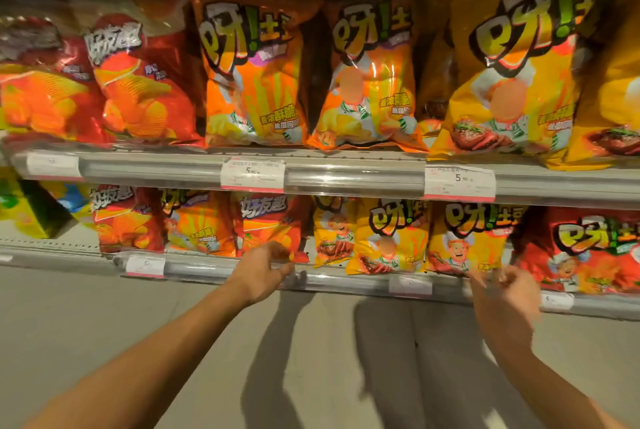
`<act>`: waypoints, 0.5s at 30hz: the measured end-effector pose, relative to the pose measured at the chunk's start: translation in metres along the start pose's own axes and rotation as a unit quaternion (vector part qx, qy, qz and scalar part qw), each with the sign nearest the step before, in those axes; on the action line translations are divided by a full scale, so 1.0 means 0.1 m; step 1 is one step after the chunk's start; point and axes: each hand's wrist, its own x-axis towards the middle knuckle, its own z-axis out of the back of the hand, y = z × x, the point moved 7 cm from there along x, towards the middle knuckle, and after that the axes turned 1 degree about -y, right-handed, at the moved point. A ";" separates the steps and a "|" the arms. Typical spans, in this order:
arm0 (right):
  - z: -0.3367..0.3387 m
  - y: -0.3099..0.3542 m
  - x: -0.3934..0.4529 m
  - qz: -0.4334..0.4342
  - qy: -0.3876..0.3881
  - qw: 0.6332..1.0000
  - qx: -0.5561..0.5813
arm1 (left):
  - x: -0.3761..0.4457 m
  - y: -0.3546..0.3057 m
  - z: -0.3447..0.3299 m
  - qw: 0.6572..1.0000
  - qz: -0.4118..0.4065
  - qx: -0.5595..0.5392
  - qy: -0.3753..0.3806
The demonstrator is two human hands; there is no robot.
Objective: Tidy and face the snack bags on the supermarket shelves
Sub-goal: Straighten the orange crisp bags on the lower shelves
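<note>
- Supermarket shelving fills the head view, with a grey floor (311, 359) below and arm shadows falling across it.
- Middle shelf (346, 174) carries a row of upright bags: two red bags (138, 82) on the left, two orange bags (252, 75) in the centre, and a yellow bag (512, 75) on the right, with another yellow one cut off at the frame edge.
- Price tags (252, 174) hang on that shelf's clear front rail.
- Lower shelf (346, 281) holds smaller bags in a mixed row: a red bag, an orange one, a second red bag (270, 220), three yellow bags (391, 238), then a red bag at the far right.
- Green and yellow packs (24, 210) sit at the far left of the lower level.
- Left hand (265, 267) reaches to the lower shelf's front edge, just below the second red bag; its fingers are curled at the bag's bottom corner and the rail, but whether they pinch anything cannot be told.
- Right hand (502, 293) is blurred, at the lower rail beneath the third yellow bag (464, 241); its fingers look bent, yet the grip cannot be told.
- Both forearms are bare and stretch up from the bottom of the frame.
</note>
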 end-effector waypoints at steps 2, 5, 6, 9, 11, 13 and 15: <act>-0.08 -0.03 -0.17 -0.078 0.049 0.995 0.034 | -0.05 0.25 0.13 1.000 0.015 -0.021 -0.010; -0.23 0.20 -0.48 -0.077 0.094 0.991 0.047 | -0.08 0.69 0.26 0.996 0.048 -0.060 -0.038; -0.30 0.32 -0.58 -0.065 0.113 0.990 0.053 | -0.08 0.85 0.31 0.994 0.061 -0.069 -0.055; -0.56 0.71 -0.87 -0.028 0.173 0.983 0.056 | -0.09 1.28 0.44 0.980 0.103 -0.122 -0.120; -0.75 1.05 -1.09 0.008 0.205 0.976 0.077 | -0.10 1.52 0.51 0.968 0.130 -0.156 -0.144; -0.94 1.38 -1.31 0.029 0.216 0.970 0.111 | -0.08 1.70 0.60 0.961 0.142 -0.171 -0.163; -1.15 1.65 -1.44 0.026 0.246 0.960 0.133 | -0.03 1.82 0.73 0.955 0.137 -0.177 -0.194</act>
